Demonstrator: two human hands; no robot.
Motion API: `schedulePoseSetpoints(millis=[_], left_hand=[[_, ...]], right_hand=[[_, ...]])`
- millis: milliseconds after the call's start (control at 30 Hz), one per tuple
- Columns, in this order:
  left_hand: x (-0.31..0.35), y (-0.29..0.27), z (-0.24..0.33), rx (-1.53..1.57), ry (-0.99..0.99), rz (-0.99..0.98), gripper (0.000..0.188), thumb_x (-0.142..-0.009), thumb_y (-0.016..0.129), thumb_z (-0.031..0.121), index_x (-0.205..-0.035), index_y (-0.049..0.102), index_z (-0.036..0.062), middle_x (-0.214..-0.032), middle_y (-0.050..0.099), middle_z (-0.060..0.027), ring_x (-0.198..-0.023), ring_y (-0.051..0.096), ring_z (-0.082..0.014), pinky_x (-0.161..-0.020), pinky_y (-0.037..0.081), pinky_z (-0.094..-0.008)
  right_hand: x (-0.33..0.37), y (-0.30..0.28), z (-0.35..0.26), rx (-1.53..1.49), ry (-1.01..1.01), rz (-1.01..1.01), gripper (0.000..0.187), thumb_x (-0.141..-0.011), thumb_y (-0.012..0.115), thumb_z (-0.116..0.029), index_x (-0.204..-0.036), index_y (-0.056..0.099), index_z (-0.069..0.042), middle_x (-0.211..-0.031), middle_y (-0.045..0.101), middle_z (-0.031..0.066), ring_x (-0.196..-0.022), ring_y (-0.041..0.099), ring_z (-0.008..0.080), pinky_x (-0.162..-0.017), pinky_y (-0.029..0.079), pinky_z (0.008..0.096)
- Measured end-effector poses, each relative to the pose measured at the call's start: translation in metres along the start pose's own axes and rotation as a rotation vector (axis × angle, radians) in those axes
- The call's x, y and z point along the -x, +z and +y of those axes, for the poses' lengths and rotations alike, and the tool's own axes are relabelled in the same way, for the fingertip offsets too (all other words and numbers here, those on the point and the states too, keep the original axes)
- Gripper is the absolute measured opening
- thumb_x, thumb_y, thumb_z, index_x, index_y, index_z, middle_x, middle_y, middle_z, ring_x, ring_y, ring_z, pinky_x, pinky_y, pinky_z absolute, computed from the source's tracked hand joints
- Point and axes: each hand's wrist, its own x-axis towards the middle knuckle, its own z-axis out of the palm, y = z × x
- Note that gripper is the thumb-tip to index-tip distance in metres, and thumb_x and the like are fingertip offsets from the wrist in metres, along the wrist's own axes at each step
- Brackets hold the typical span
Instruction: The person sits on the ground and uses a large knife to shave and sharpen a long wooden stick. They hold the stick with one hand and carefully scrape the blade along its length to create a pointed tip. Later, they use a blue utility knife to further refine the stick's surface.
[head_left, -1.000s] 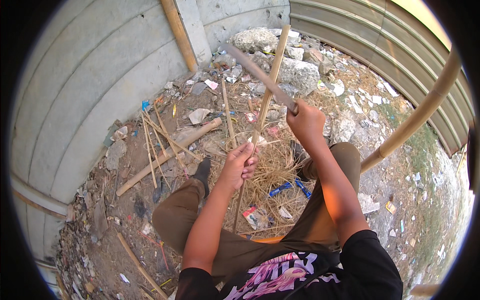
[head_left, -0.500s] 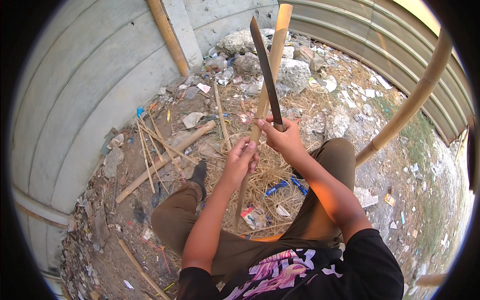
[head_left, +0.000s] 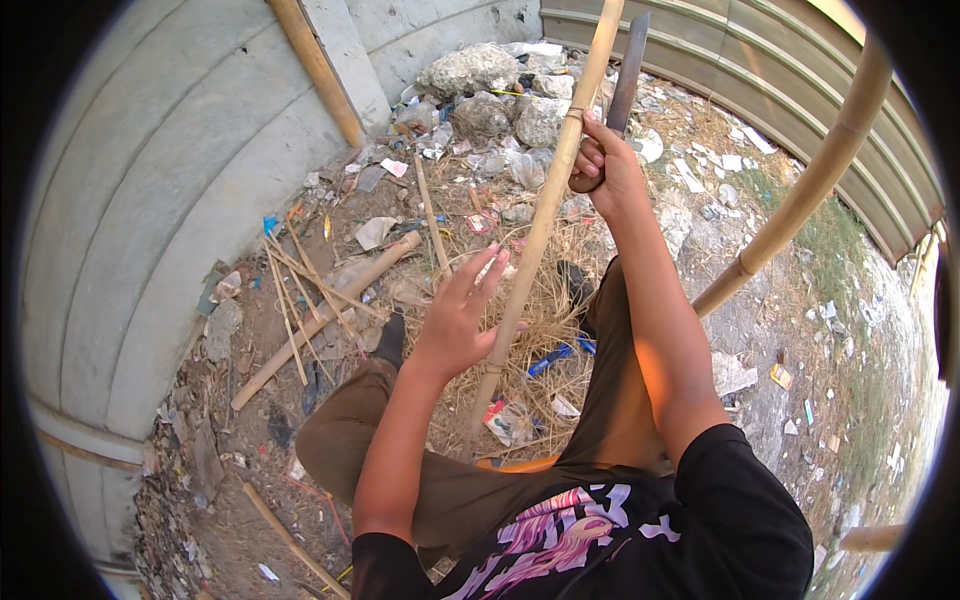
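A long split bamboo strip [head_left: 548, 205] slants from the top of the view down between my knees. My right hand [head_left: 612, 172] is closed round the handle of a machete [head_left: 628, 78], whose dark blade points up and away, just right of the strip. The right thumb and fingertips also touch the strip near a node. Lower down, my left hand [head_left: 455, 325] is open beside the strip, fingers spread and raised off it. Its thumb reaches to the strip, partly behind it; whether they touch I cannot tell.
Left of my foot lie a bamboo pole [head_left: 330, 322] and several thin bamboo strips [head_left: 290, 300]. A thick bamboo pole [head_left: 800, 205] leans at the right. Rocks [head_left: 470, 70] and litter lie by the concrete wall [head_left: 190, 170] and corrugated metal fence [head_left: 760, 70]. A blue object [head_left: 550, 360] lies in straw.
My left hand has let go of the strip and spread its fingers. My right hand has moved up and away with the machete, and the strip's upper end has swung right.
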Motion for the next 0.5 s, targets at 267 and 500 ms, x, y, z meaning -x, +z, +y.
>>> schedulePoseSetpoints(millis=[267,500], left_hand=[[-0.014,0.021,-0.010,-0.268,0.338,0.040,0.042,-0.083,0.075,0.030,-0.125,0.069,0.0286,-0.140,0.054,-0.0067,-0.124,0.055,-0.0258,-0.098,0.046,-0.0393],[-0.043,-0.003,-0.056,-0.231,0.149,0.336,0.034,-0.090,0.070,0.024,-0.124,0.070,0.0183,-0.126,0.065,-0.0092,-0.116,0.061,-0.0261,-0.097,0.049,-0.0396]], right_hand=[[-0.032,-0.035,0.015,-0.313,0.196,-0.009,0.019,-0.101,0.059,-0.023,-0.092,0.057,-0.006,-0.054,0.033,-0.0078,-0.044,0.033,0.0050,-0.048,0.035,0.0252],[-0.015,-0.033,0.022,-0.141,0.353,0.313,0.023,-0.096,0.058,-0.014,-0.079,0.043,-0.013,-0.052,0.031,-0.0072,-0.043,0.032,0.0080,-0.048,0.034,0.0286]])
